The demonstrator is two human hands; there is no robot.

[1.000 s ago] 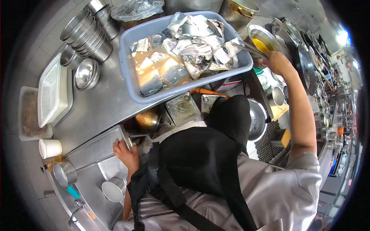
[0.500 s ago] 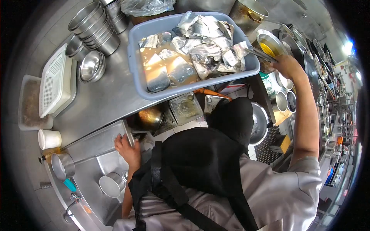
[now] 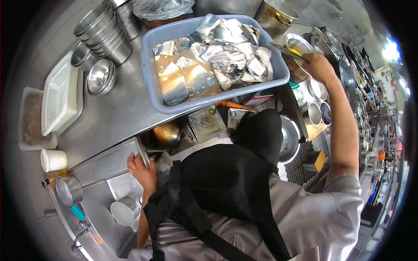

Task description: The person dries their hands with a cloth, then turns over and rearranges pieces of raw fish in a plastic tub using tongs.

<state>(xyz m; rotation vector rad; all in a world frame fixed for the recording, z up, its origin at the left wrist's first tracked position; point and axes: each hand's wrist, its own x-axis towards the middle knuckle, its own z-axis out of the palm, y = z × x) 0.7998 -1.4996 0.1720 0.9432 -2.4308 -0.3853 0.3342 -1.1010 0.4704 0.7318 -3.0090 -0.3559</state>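
My right hand is closed around metal tongs, whose tips hang over the right rim of a blue-grey tub. Inside the tub, silvery cut fish pieces are heaped at the right and back. More fish chunks lie partly sunk in brown liquid with small pale bits at the left. Nothing shows clearly between the tongs' tips. My left hand rests on the raised edge of the sink, fingers apart, with no loose thing in it.
Stacked steel pots and bowls stand left of the tub, near white baskets. A pan of yellow liquid sits to the right. Below are metal tins and a basin. A pot lies in the sink.
The tongs have drawn up and back from the fish pieces at the tub's right side, my right hand moving slightly with them. My left hand stays on the sink edge.
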